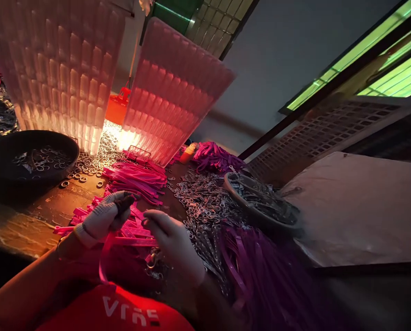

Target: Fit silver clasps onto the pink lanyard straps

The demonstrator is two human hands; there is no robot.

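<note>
My left hand (102,217) wears a white dotted glove with bare dark fingertips. Its fingers are closed round a pink strap (105,259), which hangs down toward my red shirt. My right hand (174,241), in a pale glove, is just to the right with thumb and forefinger pinched together. A small dark bit shows at that pinch, too small to name. Beneath both hands lies a heap of pink straps (136,232), with a bundle of pink straps (136,179) behind it. Metal snap hooks (203,202) are piled to the right of my hands.
At left stands a black bowl (71,161) with metal rings. Loose rings (102,156) lie under a red lamp (117,108) between two ribbed plastic panels (178,92). On the right are a basin (233,188) of metal parts and purple straps (257,271).
</note>
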